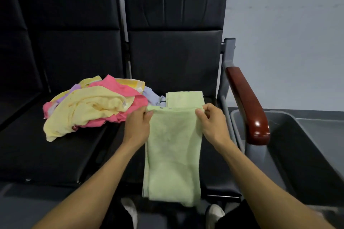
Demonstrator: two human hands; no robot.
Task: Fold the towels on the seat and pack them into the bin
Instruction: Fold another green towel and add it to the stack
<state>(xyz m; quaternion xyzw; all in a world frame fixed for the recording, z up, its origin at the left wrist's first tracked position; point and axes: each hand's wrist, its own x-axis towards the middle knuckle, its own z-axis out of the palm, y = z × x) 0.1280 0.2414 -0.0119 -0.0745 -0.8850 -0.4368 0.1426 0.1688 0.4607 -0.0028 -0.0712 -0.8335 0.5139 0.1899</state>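
Two hands, left hand (138, 123) and right hand (214, 119), each pinch an upper corner of the green towel (173, 154) draped over the seat (55, 154). I judge folding underway; next, packing into the bin (307, 154) at three o'clock.

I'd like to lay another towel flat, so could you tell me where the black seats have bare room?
The black padded seat is bare in front of the heap of yellow and pink towels. The right seat is crowded: the light green towel, pinched by the left hand and right hand, covers its middle.
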